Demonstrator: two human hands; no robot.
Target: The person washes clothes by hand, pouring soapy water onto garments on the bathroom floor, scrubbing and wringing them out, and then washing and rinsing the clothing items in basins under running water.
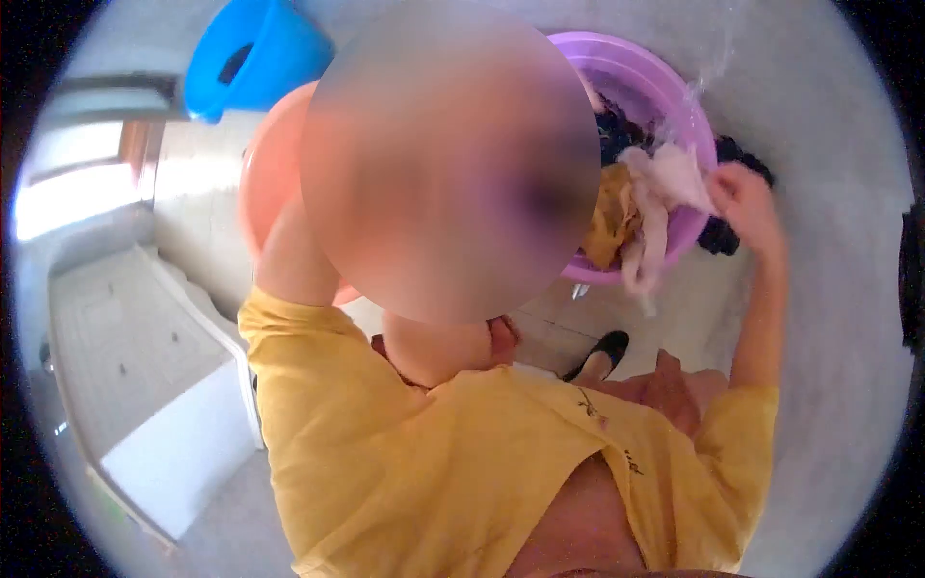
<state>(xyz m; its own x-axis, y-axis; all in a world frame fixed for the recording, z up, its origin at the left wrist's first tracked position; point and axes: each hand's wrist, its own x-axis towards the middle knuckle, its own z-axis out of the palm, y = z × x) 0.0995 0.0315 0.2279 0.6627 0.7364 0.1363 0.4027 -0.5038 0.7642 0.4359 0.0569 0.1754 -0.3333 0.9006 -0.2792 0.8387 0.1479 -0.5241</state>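
My right hand [744, 202] is closed, pinching the edge of a pale pink cloth [674, 173] at the right rim of a purple basin [699, 125]. The wet-looking cloth drapes over the basin's near side, beside a mustard-yellow cloth [609, 217]. Dark clothes [621, 135] lie farther inside the basin. My left arm [303, 246] reaches forward over an orange tub [273, 164]. A large round blur covers my left hand, so its fingers and anything in them are hidden.
A blue bucket [260, 58] is at the far left, behind the orange tub. Dark fabric [721, 236] lies outside the purple basin, near my right wrist. My foot in a black shoe [609, 349] is on the tiled floor. A pale raised panel [154, 385] is at left.
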